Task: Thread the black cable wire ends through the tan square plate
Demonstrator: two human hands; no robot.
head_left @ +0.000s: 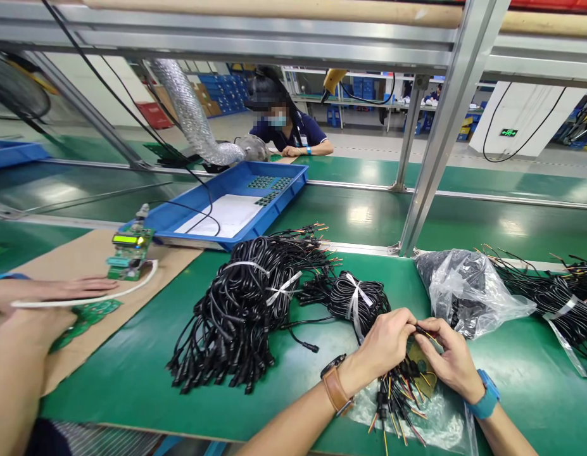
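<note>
My left hand [387, 337] and my right hand [448, 358] meet at the front right, closed on a thin black cable [420, 329] with a yellowish wire at its end. Fingers partly cover the held part. Below them, several black connector leads [383, 399] with stripped coloured wire ends lie on a clear plastic bag [448, 418]. Behind my left hand sits a coil of black cable [338, 296] bound with a white tie. A large bundle of black cables [248, 297] with connector ends lies further left.
A plastic bag of black parts [457, 288] and another tied cable bundle [554, 297] lie right. A blue tray [274, 221] holds small boards and paper. At left, another person's hands [75, 288] work beside a test board [129, 253]. A metal post [435, 164] rises behind the cables.
</note>
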